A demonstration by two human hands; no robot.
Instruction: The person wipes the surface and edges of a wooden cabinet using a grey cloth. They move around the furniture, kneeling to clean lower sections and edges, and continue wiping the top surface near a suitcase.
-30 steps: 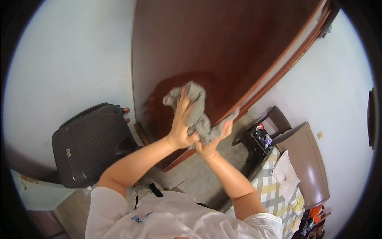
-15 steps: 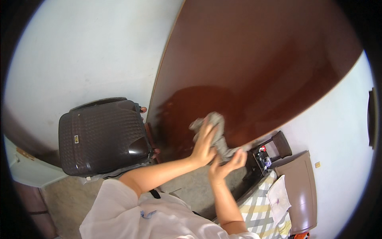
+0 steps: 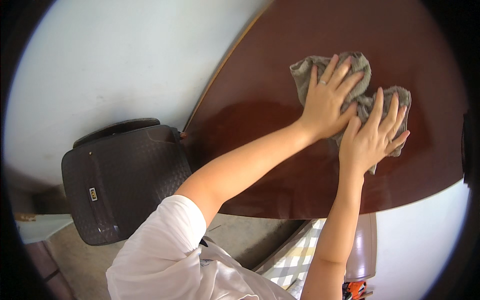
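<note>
Both palms lie flat on a grey-brown towelling cloth, pressed against a large glossy reddish-brown board. My left hand, with a ring on one finger, covers the cloth's left half with fingers spread. Beside it, lower and to the right, my right hand rests on the other half, its fingers also apart. The cloth is bunched between the two hands, and its edges stick out around the fingertips.
A dark brown textured suitcase stands at the left by the white wall. Below the board are a bed with a checked cover and a brown headboard. Grey floor shows between suitcase and bed.
My hands have moved up and to the right with the cloth. It was crumpled in the air between them; now it is spread on the board under both palms.
</note>
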